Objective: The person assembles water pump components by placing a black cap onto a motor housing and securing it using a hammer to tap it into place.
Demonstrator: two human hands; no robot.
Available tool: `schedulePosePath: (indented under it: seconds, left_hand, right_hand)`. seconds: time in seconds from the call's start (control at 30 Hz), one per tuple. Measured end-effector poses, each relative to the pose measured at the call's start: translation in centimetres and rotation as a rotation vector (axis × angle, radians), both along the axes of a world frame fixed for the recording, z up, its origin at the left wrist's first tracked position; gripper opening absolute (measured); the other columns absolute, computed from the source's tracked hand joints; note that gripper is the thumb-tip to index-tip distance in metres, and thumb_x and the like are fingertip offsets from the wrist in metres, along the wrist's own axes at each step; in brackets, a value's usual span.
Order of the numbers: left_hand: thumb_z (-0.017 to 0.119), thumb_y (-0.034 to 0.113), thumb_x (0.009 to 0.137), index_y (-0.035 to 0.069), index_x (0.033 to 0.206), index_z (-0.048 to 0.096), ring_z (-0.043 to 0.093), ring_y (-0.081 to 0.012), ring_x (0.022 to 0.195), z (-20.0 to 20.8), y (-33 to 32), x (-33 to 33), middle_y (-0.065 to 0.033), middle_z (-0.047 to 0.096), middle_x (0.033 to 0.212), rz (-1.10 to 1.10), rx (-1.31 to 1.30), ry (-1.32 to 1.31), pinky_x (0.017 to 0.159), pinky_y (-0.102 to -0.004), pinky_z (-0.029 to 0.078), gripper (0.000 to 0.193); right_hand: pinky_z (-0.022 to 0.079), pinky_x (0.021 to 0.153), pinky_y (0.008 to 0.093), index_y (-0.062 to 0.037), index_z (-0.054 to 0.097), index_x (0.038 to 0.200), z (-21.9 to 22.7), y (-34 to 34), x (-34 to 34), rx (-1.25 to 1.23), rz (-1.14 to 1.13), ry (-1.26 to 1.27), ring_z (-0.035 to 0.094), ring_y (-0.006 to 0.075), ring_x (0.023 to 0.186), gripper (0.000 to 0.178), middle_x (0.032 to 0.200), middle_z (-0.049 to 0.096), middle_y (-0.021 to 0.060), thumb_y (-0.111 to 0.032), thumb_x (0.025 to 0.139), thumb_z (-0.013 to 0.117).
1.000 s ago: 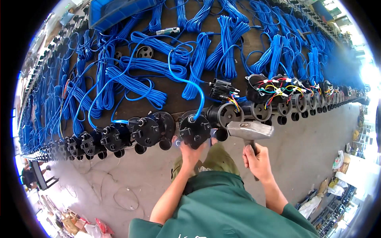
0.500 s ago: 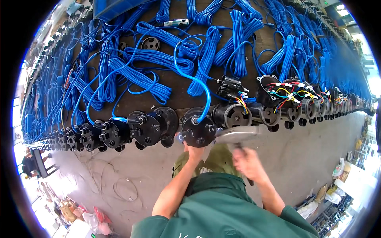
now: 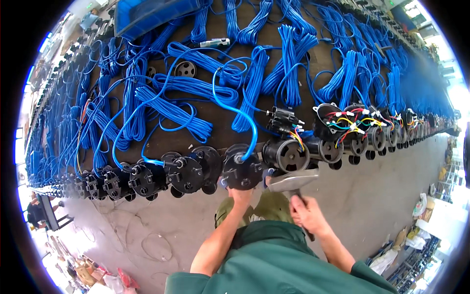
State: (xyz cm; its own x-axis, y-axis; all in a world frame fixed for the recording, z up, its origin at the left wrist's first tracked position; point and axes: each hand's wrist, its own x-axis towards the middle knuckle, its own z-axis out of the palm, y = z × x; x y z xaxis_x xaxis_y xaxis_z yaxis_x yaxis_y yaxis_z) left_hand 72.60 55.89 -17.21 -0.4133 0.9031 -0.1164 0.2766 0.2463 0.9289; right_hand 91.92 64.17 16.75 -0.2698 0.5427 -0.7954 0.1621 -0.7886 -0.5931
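A black round pump-like housing stands at the table's near edge, a bright blue cable curving up out of its top. My left hand grips this housing from the near side, with fingertips showing at both its sides and the palm partly hidden beneath it. In my right hand is a hammer, fingers wrapped round its dark handle. The broad grey metal head lies just right of the housing, close to my left fingertips; whether it touches anything I cannot tell.
Similar black housings line the edge to the left. Open black cylinders and parts with coloured wires continue rightward. Bundled blue cables cover the table, with a blue bin at the far left.
The hammer has shifted slightly down in the picture and shows more sharply, its head more tilted. The table sits a little lower in view. My left hand keeps its hold on the housing.
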Motion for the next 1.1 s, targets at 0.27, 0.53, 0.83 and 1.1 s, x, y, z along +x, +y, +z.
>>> schedulePosePath:
  seconds: [0.27, 0.53, 0.83, 1.1]
  left_hand:
    - [0.081, 0.007, 0.077, 0.007, 0.121, 0.064, 0.065, -0.0169, 0.078, 10.5, 4.1, -0.6, -0.0037, 0.070, 0.095, 0.105, 0.038, -0.298, 0.067, -0.0341, 0.053, 0.047]
    - [0.086, 0.025, 0.075, 0.006, 0.132, 0.062, 0.065, -0.0299, 0.115, 10.1, 4.1, -1.8, -0.0108, 0.068, 0.127, -0.087, -0.119, 0.093, 0.098, -0.0459, 0.052, 0.065]
    - [0.087, 0.009, 0.076, 0.002, 0.132, 0.061, 0.068, -0.0235, 0.108, 13.2, 5.2, -0.1, -0.0085, 0.071, 0.120, 0.135, -0.067, -0.256, 0.094, -0.0359, 0.055, 0.061]
    - [0.088, 0.017, 0.078, 0.003, 0.135, 0.061, 0.069, -0.0262, 0.112, 12.1, 4.2, -1.9, -0.0100, 0.071, 0.122, -0.086, -0.129, -0.220, 0.095, -0.0388, 0.054, 0.065]
  right_hand:
    - [0.037, 0.047, 0.0255, -0.0049, 0.053, 0.086, 2.3, -0.1, 2.3, 0.172, -0.088, -0.011, 0.042, 0.0065, 0.052, 0.047, 0.063, 0.047, -0.0022, -0.045, 0.108, 0.060]
    - [0.050, 0.056, 0.0362, -0.0013, 0.075, 0.112, -0.7, -2.2, 0.0, 0.947, 0.185, -0.266, 0.063, 0.0248, 0.054, 0.023, 0.069, 0.068, 0.0138, -0.014, 0.093, 0.077]
    - [0.052, 0.056, 0.0442, -0.0074, 0.068, 0.090, -2.1, -3.5, 0.2, 0.942, 0.453, -0.456, 0.067, 0.0370, 0.062, 0.016, 0.069, 0.066, 0.0164, -0.012, 0.078, 0.075]
    - [0.053, 0.057, 0.0423, -0.0079, 0.070, 0.093, -2.4, -2.9, 0.8, 0.933, 0.457, -0.472, 0.068, 0.0364, 0.063, 0.020, 0.071, 0.067, 0.0164, -0.009, 0.073, 0.075]
